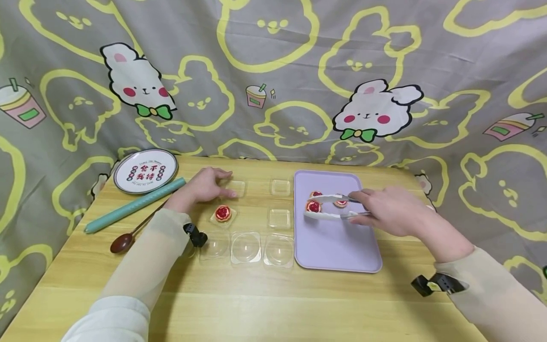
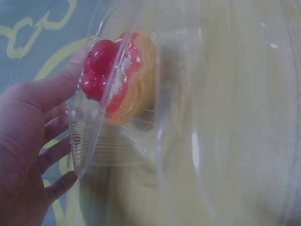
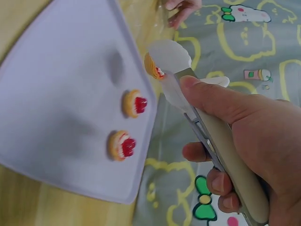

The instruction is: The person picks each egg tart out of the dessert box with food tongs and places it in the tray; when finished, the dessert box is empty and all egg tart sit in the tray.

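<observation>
My right hand (image 1: 395, 211) grips a pair of tongs (image 1: 326, 214) over the lilac tray (image 1: 337, 251). Between the white tong tips is a small berry-topped tart (image 3: 152, 67), lifted above the tray. Two more tarts (image 3: 134, 103) sit on the tray. My left hand (image 1: 207, 184), fingers apart, is at the left side of a clear plastic box (image 1: 238, 189) in the back row. In front of that hand, another tart (image 1: 223, 213) rests in a clear box; the left wrist view shows this tart (image 2: 129, 80) through clear plastic.
Several other clear boxes (image 1: 279, 218) stand left of the tray, with domed ones (image 1: 245, 247) along the front. A white plate (image 1: 145, 171), a teal rod (image 1: 132, 207) and a brown spoon (image 1: 122, 242) lie at the left. A patterned curtain (image 1: 295, 90) hangs behind the table.
</observation>
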A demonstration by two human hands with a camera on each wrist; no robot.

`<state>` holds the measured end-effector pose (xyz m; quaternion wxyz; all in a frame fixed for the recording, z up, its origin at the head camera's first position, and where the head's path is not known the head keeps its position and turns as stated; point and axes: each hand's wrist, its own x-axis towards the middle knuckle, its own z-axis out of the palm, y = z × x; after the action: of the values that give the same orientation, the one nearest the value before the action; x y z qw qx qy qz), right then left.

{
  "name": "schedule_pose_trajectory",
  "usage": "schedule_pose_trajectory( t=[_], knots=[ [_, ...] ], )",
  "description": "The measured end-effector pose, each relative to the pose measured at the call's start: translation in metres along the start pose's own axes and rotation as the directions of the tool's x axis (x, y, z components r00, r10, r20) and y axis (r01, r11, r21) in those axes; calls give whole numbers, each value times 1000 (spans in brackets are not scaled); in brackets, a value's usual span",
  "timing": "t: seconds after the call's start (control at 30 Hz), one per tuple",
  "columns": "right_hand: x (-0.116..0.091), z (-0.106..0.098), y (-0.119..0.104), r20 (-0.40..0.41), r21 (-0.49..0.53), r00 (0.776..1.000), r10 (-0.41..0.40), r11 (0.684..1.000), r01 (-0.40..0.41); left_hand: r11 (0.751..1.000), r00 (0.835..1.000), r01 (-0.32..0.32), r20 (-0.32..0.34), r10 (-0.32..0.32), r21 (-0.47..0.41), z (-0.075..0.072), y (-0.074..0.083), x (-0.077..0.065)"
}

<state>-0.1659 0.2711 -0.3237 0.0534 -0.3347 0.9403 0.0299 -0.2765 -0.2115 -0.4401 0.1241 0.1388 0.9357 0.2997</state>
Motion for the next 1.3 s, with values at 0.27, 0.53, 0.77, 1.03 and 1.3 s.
schedule_pose_trajectory(
  t=[0.27, 0.53, 0.77, 1.03, 1.3],
  knots=[
    [-14, 19, 5, 27, 45, 999, 37, 998, -38, 1000, 1000, -14, -5, 14, 4, -2, 1, 0],
    [-17, 32, 10, 28, 67, 998, 57, 996, -59, 1000, 1000, -7, -9, 7, 0, 0, -1, -1],
    [-18, 40, 13, 27, 76, 998, 61, 995, -63, 1000, 1000, -7, -2, 7, 7, -1, -1, -1],
    [-18, 42, 15, 29, 109, 996, 84, 990, -86, 999, 1000, -24, 4, 24, 32, -2, 3, -3],
    [-20, 37, 17, 35, 148, 993, 110, 982, -114, 998, 999, -31, 27, 30, 52, -3, 3, -6]
  ],
)
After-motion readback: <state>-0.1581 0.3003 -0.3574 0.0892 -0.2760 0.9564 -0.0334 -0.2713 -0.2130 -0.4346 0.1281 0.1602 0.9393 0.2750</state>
